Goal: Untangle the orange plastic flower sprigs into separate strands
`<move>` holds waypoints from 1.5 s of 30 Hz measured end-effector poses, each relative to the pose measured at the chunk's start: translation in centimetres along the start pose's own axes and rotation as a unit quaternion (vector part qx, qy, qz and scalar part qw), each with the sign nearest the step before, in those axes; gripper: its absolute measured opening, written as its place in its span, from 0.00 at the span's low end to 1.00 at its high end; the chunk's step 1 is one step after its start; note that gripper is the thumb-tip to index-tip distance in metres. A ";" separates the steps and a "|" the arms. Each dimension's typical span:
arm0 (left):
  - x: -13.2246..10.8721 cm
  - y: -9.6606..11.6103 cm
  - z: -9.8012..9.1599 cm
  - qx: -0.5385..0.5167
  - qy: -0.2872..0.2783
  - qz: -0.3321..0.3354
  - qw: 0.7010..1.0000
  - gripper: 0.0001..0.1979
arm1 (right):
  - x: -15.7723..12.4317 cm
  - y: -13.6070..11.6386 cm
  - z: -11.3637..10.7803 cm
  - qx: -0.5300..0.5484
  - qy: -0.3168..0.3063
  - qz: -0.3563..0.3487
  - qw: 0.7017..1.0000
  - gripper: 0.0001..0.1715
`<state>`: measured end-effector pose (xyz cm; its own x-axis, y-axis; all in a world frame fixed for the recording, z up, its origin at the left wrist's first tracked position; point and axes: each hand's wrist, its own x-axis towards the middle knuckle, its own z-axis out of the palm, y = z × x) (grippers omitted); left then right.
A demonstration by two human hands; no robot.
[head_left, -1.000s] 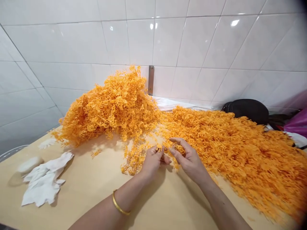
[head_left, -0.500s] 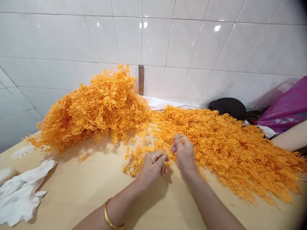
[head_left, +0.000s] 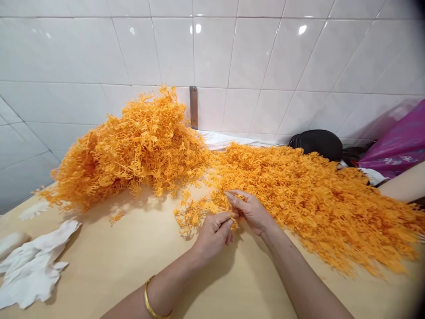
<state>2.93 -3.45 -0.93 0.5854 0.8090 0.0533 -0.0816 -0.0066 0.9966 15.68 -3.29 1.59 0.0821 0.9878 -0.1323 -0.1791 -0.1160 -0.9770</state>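
Between my two hands is an orange plastic flower sprig [head_left: 194,212], its branching heads spread out on the left, low over the table. My left hand [head_left: 214,232], with a gold bangle on the wrist, pinches its stem between thumb and fingers. Close against it, my right hand [head_left: 252,212] has its thumb and fingers bent around the stem end; the exact contact is partly hidden. A tall heap of similar orange sprigs [head_left: 133,150] rises on the left. More orange sprigs [head_left: 315,195] lie in a broad, flatter pile right beside my right hand.
White crumpled cloth [head_left: 36,266] lies at the table's left, near a small loose orange piece [head_left: 116,217]. A tiled wall [head_left: 212,53] bounds the back. A black case [head_left: 317,144] and a purple bag [head_left: 395,141] stand back right, beside another person's arm [head_left: 405,182].
My right hand has turned, its fingers coming in to the stem by my left hand. The left hand keeps its pinch almost in place. The view has shifted slightly.
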 end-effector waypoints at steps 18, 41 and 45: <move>1.0 0.9 -0.3 -0.356 0.033 -0.113 0.927 0.10 | 0.6 1.2 0.8 -0.248 0.226 -0.242 0.910 0.13; -2.7 0.9 0.8 -0.100 0.108 -0.052 0.988 0.03 | -4.0 -0.3 1.9 -0.323 0.011 -0.195 0.926 0.09; -2.6 1.5 0.5 -0.163 0.080 -0.115 0.977 0.08 | -4.2 0.0 1.6 -0.270 -0.016 -0.186 0.945 0.11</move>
<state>1.69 -5.91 0.44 0.4865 0.8489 -0.2065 -0.2299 0.3524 0.9072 13.79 -7.27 2.37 0.0101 0.9723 0.2336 0.3830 0.2121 -0.8991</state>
